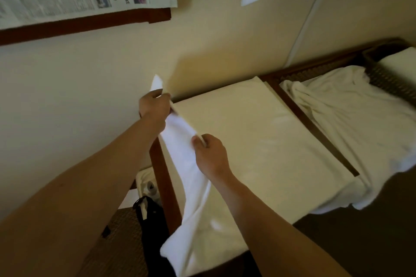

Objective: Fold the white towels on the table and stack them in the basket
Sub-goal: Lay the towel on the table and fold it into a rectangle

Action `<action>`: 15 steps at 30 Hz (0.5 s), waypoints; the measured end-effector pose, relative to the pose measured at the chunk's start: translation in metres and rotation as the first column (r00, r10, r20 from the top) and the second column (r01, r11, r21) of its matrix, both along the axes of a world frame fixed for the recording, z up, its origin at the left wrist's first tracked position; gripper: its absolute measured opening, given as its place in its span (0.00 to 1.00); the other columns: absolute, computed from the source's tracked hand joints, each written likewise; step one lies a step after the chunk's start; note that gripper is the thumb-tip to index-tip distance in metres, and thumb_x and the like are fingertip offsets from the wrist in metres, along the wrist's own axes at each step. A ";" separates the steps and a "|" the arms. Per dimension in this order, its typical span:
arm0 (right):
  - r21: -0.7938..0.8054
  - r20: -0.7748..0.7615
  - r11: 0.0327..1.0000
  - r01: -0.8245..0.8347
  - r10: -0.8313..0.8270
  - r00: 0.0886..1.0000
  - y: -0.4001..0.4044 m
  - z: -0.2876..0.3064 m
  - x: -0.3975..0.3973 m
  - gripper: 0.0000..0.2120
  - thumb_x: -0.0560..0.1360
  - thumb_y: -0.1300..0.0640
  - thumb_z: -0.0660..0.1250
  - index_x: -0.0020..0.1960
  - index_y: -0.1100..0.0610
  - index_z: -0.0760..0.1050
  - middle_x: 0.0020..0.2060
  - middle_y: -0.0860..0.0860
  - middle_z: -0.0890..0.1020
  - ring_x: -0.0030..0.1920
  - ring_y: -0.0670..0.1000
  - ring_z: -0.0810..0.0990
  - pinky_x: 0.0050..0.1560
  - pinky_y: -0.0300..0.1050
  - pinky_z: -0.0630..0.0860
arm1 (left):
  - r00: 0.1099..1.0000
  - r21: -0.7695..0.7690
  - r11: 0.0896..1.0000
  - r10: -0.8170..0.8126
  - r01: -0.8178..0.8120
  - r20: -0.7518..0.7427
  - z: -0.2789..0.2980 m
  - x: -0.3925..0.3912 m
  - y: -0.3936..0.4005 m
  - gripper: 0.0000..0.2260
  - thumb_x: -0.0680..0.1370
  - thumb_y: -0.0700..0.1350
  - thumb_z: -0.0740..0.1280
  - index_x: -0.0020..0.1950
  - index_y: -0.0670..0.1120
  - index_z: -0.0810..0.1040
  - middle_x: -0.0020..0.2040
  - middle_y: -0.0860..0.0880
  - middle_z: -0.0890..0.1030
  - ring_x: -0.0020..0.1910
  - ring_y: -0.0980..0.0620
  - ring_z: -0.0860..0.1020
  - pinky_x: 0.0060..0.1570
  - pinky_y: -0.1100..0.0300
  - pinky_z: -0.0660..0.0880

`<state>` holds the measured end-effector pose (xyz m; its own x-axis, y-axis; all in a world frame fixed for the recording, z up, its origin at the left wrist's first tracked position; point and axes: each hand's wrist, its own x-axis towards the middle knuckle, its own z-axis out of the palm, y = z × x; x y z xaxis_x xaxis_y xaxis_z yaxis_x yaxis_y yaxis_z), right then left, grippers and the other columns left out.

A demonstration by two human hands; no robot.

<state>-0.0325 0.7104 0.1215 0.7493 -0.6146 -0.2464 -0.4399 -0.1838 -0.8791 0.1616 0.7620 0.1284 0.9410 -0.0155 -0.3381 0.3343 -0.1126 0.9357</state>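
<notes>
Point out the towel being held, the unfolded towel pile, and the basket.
held towel [191, 177], head view, middle of hanging cloth.
unfolded towel pile [351, 119], head view, crumpled centre.
basket [391, 78], head view, woven near wall.

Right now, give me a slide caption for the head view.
Both hands, left and right, pinch a white towel over the table; crumpled towels wait.

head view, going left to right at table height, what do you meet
left hand pinching a towel corner → right hand gripping the same white towel → cream pad on the table → crumpled towel pile → wicker basket holding a folded towel
</notes>
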 end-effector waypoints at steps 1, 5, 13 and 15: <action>0.004 0.000 0.999 0.046 -0.046 0.999 -0.019 -0.001 -0.005 0.20 0.82 0.49 0.61 0.33 0.54 0.63 0.28 0.47 0.70 0.30 0.47 0.68 0.32 0.42 0.62 | 1.000 0.002 1.000 -0.028 0.028 -0.001 0.003 -0.006 -0.023 0.18 0.76 0.42 0.72 0.65 0.48 0.82 0.44 0.51 0.82 0.43 0.49 0.83 0.54 0.50 0.83; 0.032 0.014 0.984 0.177 -0.178 0.984 -0.103 -0.005 -0.022 0.21 0.82 0.50 0.62 0.33 0.55 0.64 0.27 0.46 0.69 0.28 0.48 0.67 0.31 0.43 0.64 | 0.992 0.047 0.992 -0.122 0.121 0.013 0.008 -0.026 -0.120 0.20 0.72 0.44 0.68 0.64 0.51 0.82 0.45 0.52 0.83 0.48 0.45 0.84 0.55 0.51 0.82; -0.033 -0.050 0.932 0.362 -0.363 0.930 -0.316 -0.055 -0.038 0.17 0.82 0.49 0.64 0.39 0.58 0.76 0.33 0.52 0.78 0.35 0.53 0.76 0.38 0.45 0.71 | 0.964 0.132 0.955 -0.267 0.265 -0.002 -0.026 -0.058 -0.338 0.19 0.80 0.48 0.69 0.71 0.49 0.77 0.64 0.46 0.81 0.61 0.44 0.80 0.62 0.50 0.79; -0.093 -0.184 0.959 0.267 -0.281 0.942 -0.356 -0.079 -0.038 0.13 0.81 0.49 0.63 0.42 0.56 0.77 0.36 0.51 0.79 0.39 0.53 0.78 0.43 0.46 0.73 | 0.941 0.161 0.927 -0.329 0.338 -0.076 -0.047 -0.063 -0.368 0.26 0.81 0.53 0.69 0.77 0.49 0.69 0.74 0.48 0.73 0.69 0.45 0.75 0.66 0.54 0.73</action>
